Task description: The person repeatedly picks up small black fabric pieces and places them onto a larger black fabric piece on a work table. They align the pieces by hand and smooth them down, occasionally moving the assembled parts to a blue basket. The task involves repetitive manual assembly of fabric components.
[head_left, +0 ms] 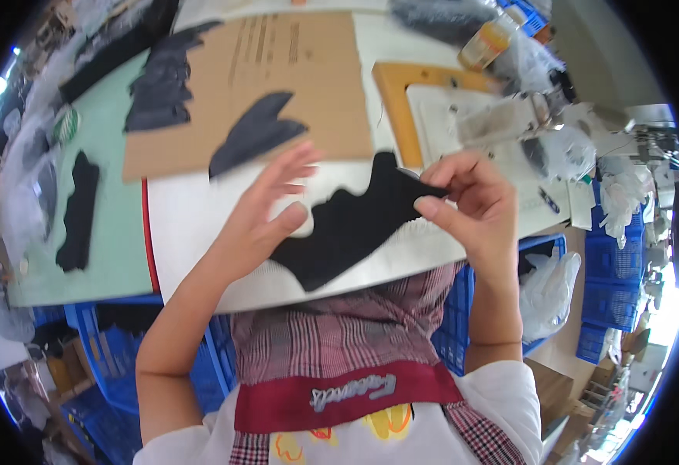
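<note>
A black cloth piece [351, 221] with a wavy, lobed upper edge lies on the white table near its front edge. My right hand [475, 201] pinches its pointed right tip between thumb and fingers. My left hand [266, 213] hovers by the left part of the cloth with fingers apart, holding nothing. Just beyond my left fingers, a dark grey lobed piece [258, 128] rests on a cardboard sheet [320, 70]. Farther left on the cardboard, several similar grey pieces [161, 85] overlap in a row.
At the right stands a sewing machine [510, 116], with a yellow-brown frame [397, 108] around its bed. Another black piece [80, 209] lies on the green surface [118, 232] at left. Blue crates [107, 349] sit below the table edge, and a bottle [485, 45] stands at the back right.
</note>
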